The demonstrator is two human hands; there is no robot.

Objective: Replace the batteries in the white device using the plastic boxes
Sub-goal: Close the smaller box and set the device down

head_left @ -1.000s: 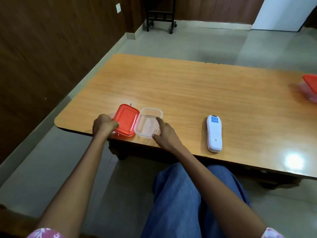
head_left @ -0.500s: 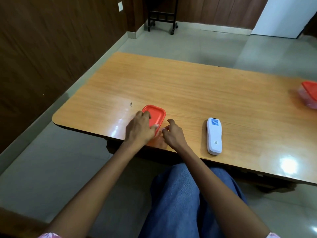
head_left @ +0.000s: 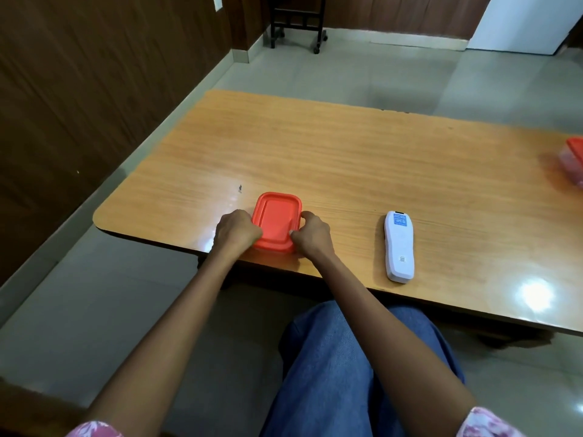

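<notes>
A plastic box with a red lid (head_left: 276, 220) sits near the front edge of the wooden table (head_left: 347, 159). My left hand (head_left: 236, 231) grips the lid's left side with curled fingers. My right hand (head_left: 312, 236) grips its right side, thumb on the lid's near edge. The lid covers the clear box, whose inside is hidden. The white device (head_left: 398, 246) lies flat on the table to the right of my right hand, label end pointing away. A second red-lidded plastic box (head_left: 573, 164) stands at the far right edge of the view.
A small dark speck (head_left: 240, 187) lies on the table behind the box. The table's front edge runs just below my hands, with my blue-trousered knees (head_left: 347, 357) under it. A wood-panelled wall is on the left and a dark wheeled stand (head_left: 296, 23) at the back.
The red lid lay beside the open clear box a second ago. My left hand carried it right onto the box, and both hands now grip the lid's sides.
</notes>
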